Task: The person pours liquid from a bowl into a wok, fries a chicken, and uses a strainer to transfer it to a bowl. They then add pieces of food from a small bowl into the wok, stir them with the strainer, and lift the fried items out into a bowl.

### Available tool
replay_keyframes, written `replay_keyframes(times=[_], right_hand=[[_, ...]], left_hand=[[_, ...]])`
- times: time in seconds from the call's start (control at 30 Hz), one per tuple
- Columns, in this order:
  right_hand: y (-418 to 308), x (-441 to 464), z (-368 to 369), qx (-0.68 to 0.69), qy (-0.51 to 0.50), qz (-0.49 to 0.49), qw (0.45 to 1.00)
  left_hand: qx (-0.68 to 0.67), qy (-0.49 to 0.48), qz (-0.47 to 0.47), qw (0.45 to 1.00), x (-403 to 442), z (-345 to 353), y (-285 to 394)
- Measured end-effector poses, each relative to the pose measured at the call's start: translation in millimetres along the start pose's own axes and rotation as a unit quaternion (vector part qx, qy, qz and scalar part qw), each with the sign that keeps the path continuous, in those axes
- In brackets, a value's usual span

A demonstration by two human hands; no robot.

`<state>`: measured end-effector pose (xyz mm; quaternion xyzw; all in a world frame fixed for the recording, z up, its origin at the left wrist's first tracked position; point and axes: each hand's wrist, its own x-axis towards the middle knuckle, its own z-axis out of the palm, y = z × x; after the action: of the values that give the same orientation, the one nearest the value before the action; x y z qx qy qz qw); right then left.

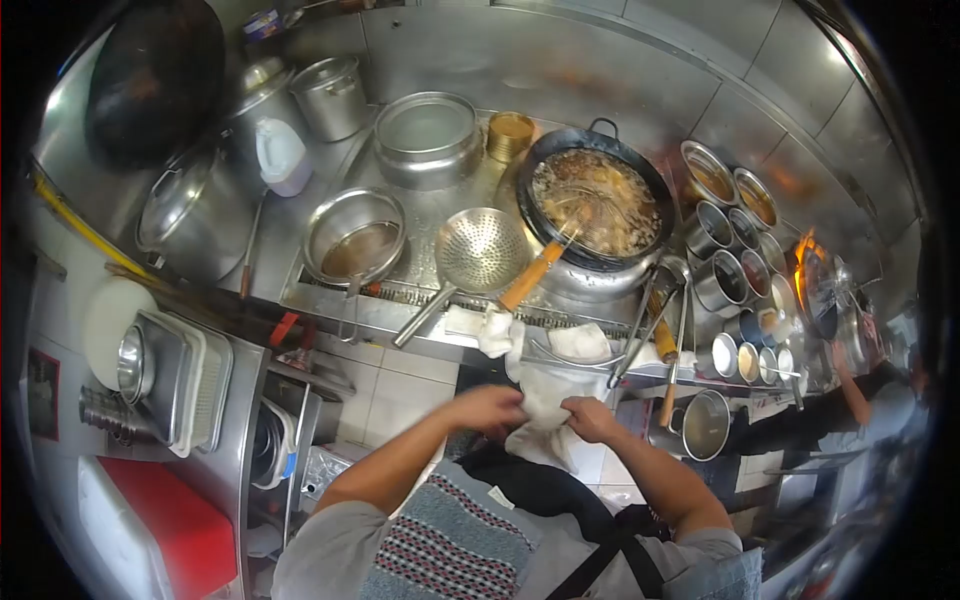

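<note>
The fingers of your right hand (592, 418) pinch the edge of a limp, creased white cloth (543, 398) hanging before the steel counter (492, 190); your left hand (490, 409) blurs beside it — its grip can't be told. Your bare forearms slant inward, elbows bent and spread. Beyond sit a round perforated strainer (481, 248) and a black, bubbling wok (663, 195).

No text, label, brand, number or sign is readable; any print on the purple package (262, 25) is too small.
</note>
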<state>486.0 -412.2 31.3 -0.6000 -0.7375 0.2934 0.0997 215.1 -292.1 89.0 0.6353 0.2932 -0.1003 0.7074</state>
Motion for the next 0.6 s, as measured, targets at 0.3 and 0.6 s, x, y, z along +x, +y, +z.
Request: replay_keyframes(times=[0.3, 0.6], right_hand=[[-14.4, 52.3, -55.7, -0.002, -0.153, -0.028, 0.988], [-92.3, 66.0, -165.0, 0.109, -0.012, -0.2, 0.974]], left_hand=[[-0.504, 0.369, 0.186, 0.758, -113.3, -208.9, -81.7], [-0.435, 0.46, 0.359, 0.686, -20.9, -133.6, 65.9]])
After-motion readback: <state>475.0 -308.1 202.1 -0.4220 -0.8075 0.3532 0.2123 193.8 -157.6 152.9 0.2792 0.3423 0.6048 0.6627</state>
